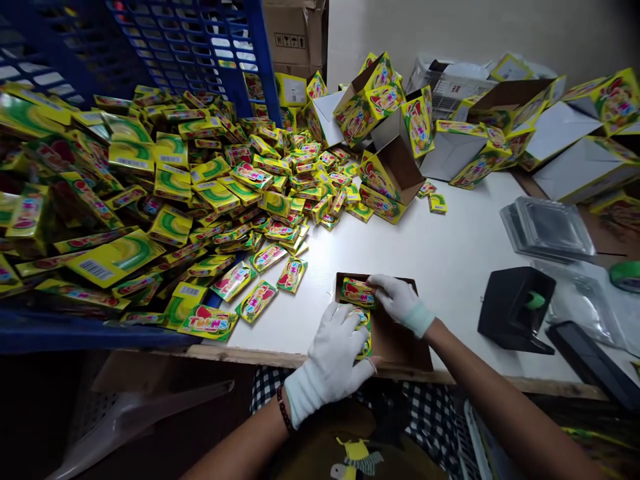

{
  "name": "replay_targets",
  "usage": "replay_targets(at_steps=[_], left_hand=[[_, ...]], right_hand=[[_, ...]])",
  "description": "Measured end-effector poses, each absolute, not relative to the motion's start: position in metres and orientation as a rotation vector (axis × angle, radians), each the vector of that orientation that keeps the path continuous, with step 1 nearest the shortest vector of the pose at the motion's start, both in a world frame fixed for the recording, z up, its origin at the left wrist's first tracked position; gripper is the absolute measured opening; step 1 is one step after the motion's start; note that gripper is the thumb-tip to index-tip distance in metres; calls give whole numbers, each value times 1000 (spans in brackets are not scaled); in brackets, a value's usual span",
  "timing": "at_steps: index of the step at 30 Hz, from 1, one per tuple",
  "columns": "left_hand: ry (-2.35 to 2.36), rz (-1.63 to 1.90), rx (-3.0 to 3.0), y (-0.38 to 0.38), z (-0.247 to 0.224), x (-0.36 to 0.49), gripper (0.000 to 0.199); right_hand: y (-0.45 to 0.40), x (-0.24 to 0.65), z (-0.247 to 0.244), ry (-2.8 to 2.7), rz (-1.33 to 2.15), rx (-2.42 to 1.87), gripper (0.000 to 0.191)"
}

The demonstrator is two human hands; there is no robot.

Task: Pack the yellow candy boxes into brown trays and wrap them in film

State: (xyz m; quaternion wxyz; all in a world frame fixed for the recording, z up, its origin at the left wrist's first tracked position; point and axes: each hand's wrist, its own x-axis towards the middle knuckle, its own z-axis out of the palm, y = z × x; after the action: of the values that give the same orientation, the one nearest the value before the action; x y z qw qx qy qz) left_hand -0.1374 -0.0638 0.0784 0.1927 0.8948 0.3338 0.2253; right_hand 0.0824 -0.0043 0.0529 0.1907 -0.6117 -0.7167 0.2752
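An open brown carton lies at the table's front edge, with small yellow-green packets along its left side. My gloved right hand reaches into it from the right, its fingers closed on the right end of a packet at the carton's back left corner. Over the carton's left edge rests my gloved left hand, fingers spread on top of further packets. Its fingertips touch them, and the hand partly hides them. Several loose packets lie on the white table to the left of the carton.
A big heap of packets spills from a blue crate at the left. Open display boxes stand at the back. On the right are a black tape dispenser, clear plastic trays and a dark flat object.
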Motion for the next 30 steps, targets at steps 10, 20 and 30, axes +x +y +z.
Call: replay_targets(at_steps=[10, 20, 30], left_hand=[[1878, 719, 2304, -30, 37, -235, 46], [2126, 529, 2086, -23, 4, -273, 54], [1767, 1131, 1900, -35, 35, -217, 56]], right_hand=[[-10, 39, 44, -2508, 456, -2133, 46], [-13, 15, 45, -2652, 345, -2213, 51], [-10, 14, 42, -2671, 109, -2102, 50]])
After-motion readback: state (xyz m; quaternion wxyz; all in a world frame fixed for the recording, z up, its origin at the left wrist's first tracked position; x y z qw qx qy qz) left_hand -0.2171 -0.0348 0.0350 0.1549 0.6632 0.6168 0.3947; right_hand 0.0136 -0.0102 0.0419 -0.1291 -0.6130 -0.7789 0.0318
